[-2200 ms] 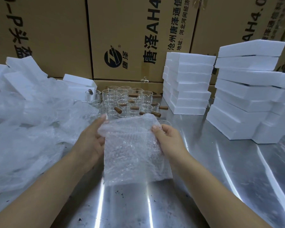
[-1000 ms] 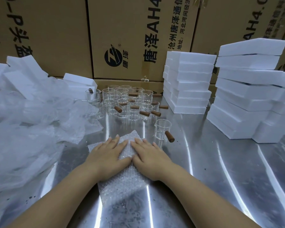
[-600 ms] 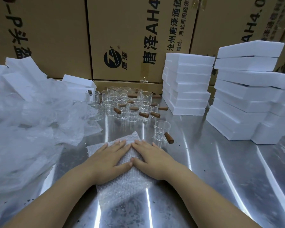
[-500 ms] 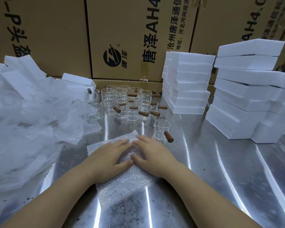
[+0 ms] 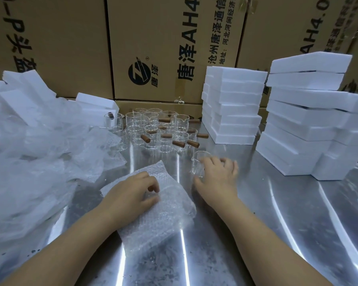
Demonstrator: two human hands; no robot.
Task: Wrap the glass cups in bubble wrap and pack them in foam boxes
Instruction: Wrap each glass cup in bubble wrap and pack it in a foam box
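A sheet of bubble wrap (image 5: 170, 213) lies on the steel table (image 5: 287, 223) in front of me. My left hand (image 5: 130, 193) rests on its left part, fingers curled, thumb and forefinger pinching a fold of the wrap. To the right of the sheet stands a single glass cup (image 5: 196, 165). My right hand (image 5: 217, 178) is over it, blurred, fingers spread across its rim and right side, thumb by its base, hiding the wooden handle. Several more glass cups with wooden handles (image 5: 153, 131) stand behind.
Two stacks of white foam boxes (image 5: 234, 108) (image 5: 308, 124) stand at the right. A heap of clear plastic and bubble wrap (image 5: 29, 162) fills the left, with loose foam pieces (image 5: 25, 93) behind it. Cardboard cartons (image 5: 163, 38) wall off the back.
Both hands were pressing the bubble wrap flat. My right hand has left the sheet and moved right and forward onto the lone cup; my left fingers have curled on the wrap.
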